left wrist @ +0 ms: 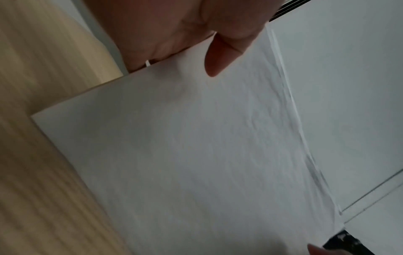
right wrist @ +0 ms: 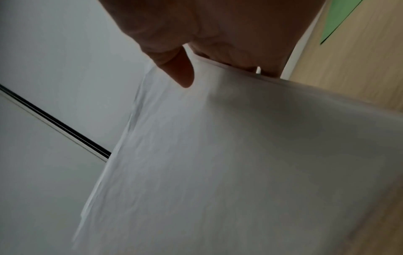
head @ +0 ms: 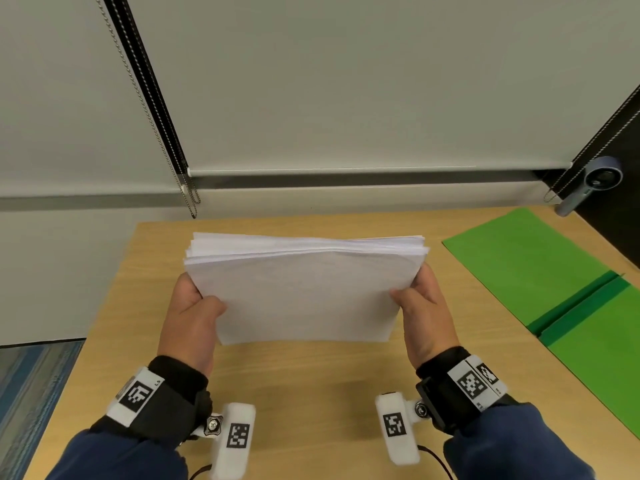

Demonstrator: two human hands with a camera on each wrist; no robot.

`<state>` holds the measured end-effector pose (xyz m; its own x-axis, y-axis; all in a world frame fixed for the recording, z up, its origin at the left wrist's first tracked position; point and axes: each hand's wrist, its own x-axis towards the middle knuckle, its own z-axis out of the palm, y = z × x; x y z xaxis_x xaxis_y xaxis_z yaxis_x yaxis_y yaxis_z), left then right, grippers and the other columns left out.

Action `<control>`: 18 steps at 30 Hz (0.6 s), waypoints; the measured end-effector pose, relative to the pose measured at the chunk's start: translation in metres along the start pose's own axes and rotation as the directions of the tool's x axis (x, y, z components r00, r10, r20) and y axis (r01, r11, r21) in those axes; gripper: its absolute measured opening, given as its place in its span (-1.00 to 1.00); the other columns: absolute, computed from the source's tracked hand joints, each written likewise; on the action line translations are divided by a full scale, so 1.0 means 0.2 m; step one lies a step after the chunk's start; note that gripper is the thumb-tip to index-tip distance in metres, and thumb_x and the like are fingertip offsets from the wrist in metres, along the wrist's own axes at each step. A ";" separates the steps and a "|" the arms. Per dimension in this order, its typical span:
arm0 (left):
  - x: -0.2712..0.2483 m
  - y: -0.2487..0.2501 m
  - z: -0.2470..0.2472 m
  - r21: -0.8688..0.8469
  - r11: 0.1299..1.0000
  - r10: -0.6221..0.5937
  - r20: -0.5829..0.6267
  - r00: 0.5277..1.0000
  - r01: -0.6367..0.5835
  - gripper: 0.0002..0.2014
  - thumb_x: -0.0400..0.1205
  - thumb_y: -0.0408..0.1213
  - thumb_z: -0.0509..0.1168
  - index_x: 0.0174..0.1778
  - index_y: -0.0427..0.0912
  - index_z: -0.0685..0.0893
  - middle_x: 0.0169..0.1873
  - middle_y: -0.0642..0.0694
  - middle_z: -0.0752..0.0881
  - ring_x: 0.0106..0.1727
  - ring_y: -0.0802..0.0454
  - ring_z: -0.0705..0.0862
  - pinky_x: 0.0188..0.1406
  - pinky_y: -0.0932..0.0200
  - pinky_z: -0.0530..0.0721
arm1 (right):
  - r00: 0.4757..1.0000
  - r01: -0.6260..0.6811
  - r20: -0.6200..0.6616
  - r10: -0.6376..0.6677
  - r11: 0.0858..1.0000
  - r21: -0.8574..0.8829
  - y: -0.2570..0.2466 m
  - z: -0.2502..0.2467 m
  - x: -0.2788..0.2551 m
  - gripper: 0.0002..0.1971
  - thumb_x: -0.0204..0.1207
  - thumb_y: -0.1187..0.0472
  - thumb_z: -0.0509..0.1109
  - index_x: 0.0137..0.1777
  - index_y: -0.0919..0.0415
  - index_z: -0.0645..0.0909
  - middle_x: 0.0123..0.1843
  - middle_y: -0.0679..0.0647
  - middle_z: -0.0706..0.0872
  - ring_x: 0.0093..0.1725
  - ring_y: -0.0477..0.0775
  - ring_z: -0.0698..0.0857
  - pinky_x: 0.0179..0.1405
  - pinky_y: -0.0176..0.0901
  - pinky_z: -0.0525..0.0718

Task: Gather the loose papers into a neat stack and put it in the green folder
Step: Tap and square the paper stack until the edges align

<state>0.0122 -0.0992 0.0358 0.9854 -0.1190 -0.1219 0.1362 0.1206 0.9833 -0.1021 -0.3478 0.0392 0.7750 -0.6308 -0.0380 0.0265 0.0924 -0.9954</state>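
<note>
Your left hand (head: 192,317) and right hand (head: 424,311) grip the paper stack (head: 304,289), fingers hidden behind; the green folder (head: 540,268) at 2 o'clock runs off-frame.

A stack of white papers (head: 304,292) is held on edge above the table, its upper edges uneven. The green folder (head: 568,289) is laid open flat at the right.

Paper stack (head: 304,292) sitting mid-tabletop (head: 311,382), held upright, bottom edge at or just above surface, can't tell which. Left hand (head: 192,317) gripping its left edge, right hand (head: 427,313) gripping right edge, thumbs on near face. Folder (head: 540,271) lying open on tabletop, right of stack, apart from it. Window blind (head: 346,81) hanging behind tabletop.
</note>
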 end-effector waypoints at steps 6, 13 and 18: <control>0.01 -0.04 -0.02 0.023 0.999 -0.026 -0.018 1.000 0.026 -0.52 0.51 -0.66 0.10 0.01 0.02 0.69 -0.01 0.01 0.79 0.11 -0.01 0.72 0.05 0.06 0.61 | 1.000 -0.027 -0.011 0.027 1.000 0.011 0.04 0.00 0.00 -0.46 0.49 0.61 0.13 0.31 0.09 0.62 0.08 -0.09 0.82 -0.02 -0.21 0.76 -0.11 -0.35 0.69; -0.02 -0.02 0.01 0.041 0.998 0.040 -0.008 0.999 -0.039 -0.58 0.70 -0.53 0.18 0.06 0.15 0.72 -0.08 0.22 0.86 0.05 0.21 0.78 -0.02 0.23 0.61 | 0.997 0.026 -0.067 -0.025 1.000 0.017 0.02 0.02 0.00 -0.73 0.65 0.45 0.22 0.11 0.09 0.64 -0.14 -0.25 0.82 -0.17 -0.32 0.72 -0.23 -0.49 0.64; 0.01 0.03 0.00 0.128 0.982 0.141 -0.014 0.990 -0.138 -0.52 0.62 -0.56 0.28 0.26 0.14 0.59 0.08 0.19 0.82 0.27 0.02 0.73 0.14 0.09 0.66 | 0.997 0.075 -0.042 -0.072 0.994 0.074 -0.04 0.04 -0.01 -0.84 0.67 0.36 0.27 0.16 0.15 0.57 -0.16 -0.28 0.80 -0.17 -0.30 0.72 -0.23 -0.45 0.64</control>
<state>0.0140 -0.0986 0.0408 0.9961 -0.0868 0.0160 -0.0153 0.0089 0.9998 -0.0989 -0.3416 0.0487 0.7436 -0.6679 0.0297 0.1308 0.1018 -0.9862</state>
